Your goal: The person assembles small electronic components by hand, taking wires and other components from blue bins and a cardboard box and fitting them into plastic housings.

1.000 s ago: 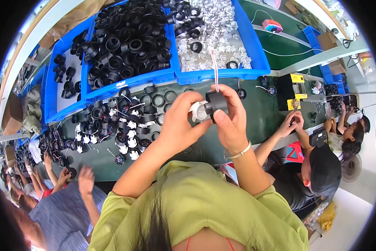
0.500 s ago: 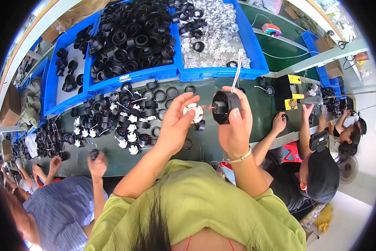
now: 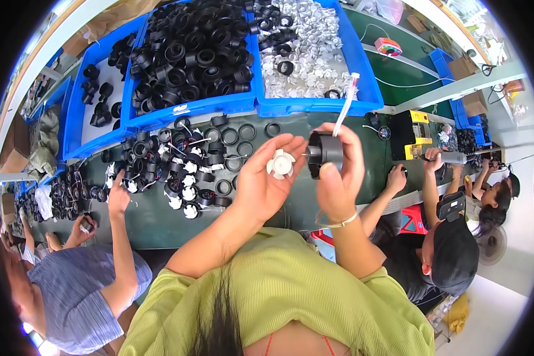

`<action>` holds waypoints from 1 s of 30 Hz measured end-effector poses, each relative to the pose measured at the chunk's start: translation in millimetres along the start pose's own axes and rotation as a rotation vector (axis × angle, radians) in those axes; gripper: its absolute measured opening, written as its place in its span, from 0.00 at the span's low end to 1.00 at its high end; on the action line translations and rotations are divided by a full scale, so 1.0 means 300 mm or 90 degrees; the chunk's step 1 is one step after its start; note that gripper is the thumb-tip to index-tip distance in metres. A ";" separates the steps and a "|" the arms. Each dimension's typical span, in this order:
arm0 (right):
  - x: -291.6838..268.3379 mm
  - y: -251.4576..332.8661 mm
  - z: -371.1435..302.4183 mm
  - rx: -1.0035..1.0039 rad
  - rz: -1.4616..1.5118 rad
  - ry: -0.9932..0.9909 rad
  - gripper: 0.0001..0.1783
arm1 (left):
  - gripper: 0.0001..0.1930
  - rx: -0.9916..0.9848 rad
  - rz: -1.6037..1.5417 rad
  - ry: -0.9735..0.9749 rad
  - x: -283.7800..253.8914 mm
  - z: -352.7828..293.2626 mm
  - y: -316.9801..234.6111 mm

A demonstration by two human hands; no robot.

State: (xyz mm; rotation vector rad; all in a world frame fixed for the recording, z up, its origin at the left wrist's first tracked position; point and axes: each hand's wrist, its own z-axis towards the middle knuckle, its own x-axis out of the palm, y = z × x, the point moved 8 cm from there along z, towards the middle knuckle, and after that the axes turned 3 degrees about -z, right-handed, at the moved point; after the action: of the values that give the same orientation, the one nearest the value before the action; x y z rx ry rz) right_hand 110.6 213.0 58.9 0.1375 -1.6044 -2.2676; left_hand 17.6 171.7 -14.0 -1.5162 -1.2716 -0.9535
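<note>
My left hand [image 3: 265, 193] is turned palm up, and a small white fan impeller [image 3: 280, 165] with several blades rests on its outstretched fingers. Close to its right, my right hand [image 3: 344, 190] grips a black round motor housing [image 3: 327, 151] between thumb and fingers. A thin metal shaft sticks out of the housing toward the impeller, with a small gap between them. White wires [image 3: 346, 110] with a small connector rise from the housing. To the left on the green table lie many black rings and housings [image 3: 175, 163], some carrying white impellers [image 3: 189, 194].
Beyond my hands stand blue bins, one heaped with black rings [image 3: 189, 59], another with white impellers [image 3: 314, 59]. A yellow-and-black device [image 3: 418, 127] sits at the right. One person [image 3: 89, 285] works on my left, another [image 3: 451, 255] on my right.
My left hand has opened out flat, so the impeller now lies on the fingers instead of under the thumb. My right hand has turned the housing so its shaft points left.
</note>
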 end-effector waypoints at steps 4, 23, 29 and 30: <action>0.061 0.054 0.001 -0.161 -0.251 0.174 0.32 | 0.17 0.050 0.052 0.041 0.056 -0.019 -0.041; 0.114 0.069 -0.035 -0.223 -0.285 0.164 0.31 | 0.22 0.168 0.310 0.120 0.160 -0.099 -0.074; 0.135 0.083 -0.101 -0.201 -0.314 0.215 0.29 | 0.29 0.182 0.566 0.282 0.190 -0.151 -0.030; 0.139 0.097 -0.101 -0.235 -0.365 0.195 0.29 | 0.31 0.135 0.583 0.262 0.154 -0.150 -0.026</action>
State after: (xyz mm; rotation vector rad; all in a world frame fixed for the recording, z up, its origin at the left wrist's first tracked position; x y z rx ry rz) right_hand 87.0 163.0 80.6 0.8966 -1.0541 -2.7395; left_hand 17.4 142.1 43.9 -1.4075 -0.2858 -0.4540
